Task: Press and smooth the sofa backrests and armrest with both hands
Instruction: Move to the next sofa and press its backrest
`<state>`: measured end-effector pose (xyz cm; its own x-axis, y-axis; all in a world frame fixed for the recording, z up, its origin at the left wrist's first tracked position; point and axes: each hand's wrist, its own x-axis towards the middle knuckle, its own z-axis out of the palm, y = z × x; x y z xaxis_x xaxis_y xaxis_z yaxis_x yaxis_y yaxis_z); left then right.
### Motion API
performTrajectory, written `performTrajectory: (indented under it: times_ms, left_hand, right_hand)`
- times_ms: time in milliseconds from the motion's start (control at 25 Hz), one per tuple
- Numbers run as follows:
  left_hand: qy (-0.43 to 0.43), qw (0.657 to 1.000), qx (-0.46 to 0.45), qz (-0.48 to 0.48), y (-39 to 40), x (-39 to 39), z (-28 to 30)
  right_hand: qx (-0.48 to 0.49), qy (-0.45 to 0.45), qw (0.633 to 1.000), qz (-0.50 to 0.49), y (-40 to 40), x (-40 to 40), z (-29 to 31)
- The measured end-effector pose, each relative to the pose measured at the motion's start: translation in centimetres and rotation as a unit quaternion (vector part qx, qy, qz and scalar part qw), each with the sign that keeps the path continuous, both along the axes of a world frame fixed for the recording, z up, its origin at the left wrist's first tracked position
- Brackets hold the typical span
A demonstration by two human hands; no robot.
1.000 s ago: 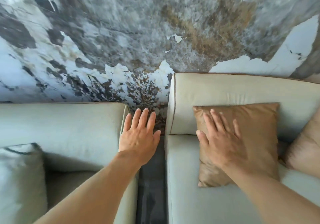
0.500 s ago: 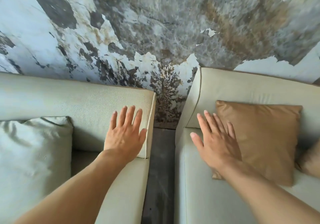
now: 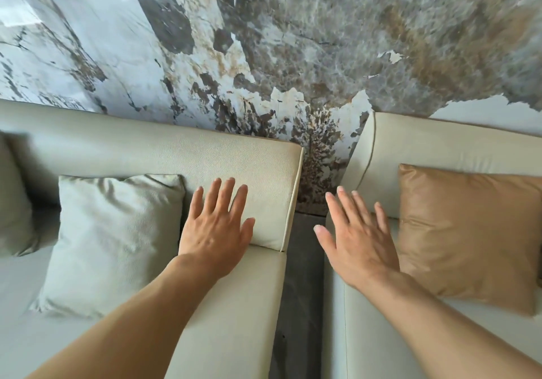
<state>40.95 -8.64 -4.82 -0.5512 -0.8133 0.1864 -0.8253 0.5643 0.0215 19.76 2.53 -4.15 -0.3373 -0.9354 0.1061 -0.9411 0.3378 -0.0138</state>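
Two cream sofa sections stand side by side against a marbled wall. My left hand point(image 3: 217, 226) lies flat, fingers spread, on the left sofa's backrest point(image 3: 176, 155) near its right end, just right of a pale green cushion point(image 3: 114, 238). My right hand point(image 3: 356, 238) is open with fingers apart over the left edge of the right sofa, in front of its backrest point(image 3: 440, 147) and just left of a brown cushion point(image 3: 472, 232). Whether the right palm touches the upholstery is unclear. Neither hand holds anything.
A narrow dark floor gap point(image 3: 302, 290) separates the two sofas. A second grey-green cushion point(image 3: 13, 202) sits at the far left edge. The marbled wall point(image 3: 264, 41) rises directly behind both backrests.
The view has swung left, revealing more of the left sofa. My left hand slid leftward along the left backrest. My right hand came off the brown cushion toward the right sofa's left edge.
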Motion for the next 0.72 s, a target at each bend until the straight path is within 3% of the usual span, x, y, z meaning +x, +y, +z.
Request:
performTrajectory:
  times_ms: [240,720]
  left_hand:
    - [0.024,1.0,-0.007,0.007,-3.7,5.8,0.0]
    - [0.0,0.997,-0.01,-0.082,-23.7,14.4,-6.5]
  right_hand:
    - [0.006,-0.002,1.0,0.018,-3.7,4.8,-1.7]
    - [-0.01,0.0,0.993,-0.116,-18.9,14.5,-6.2]
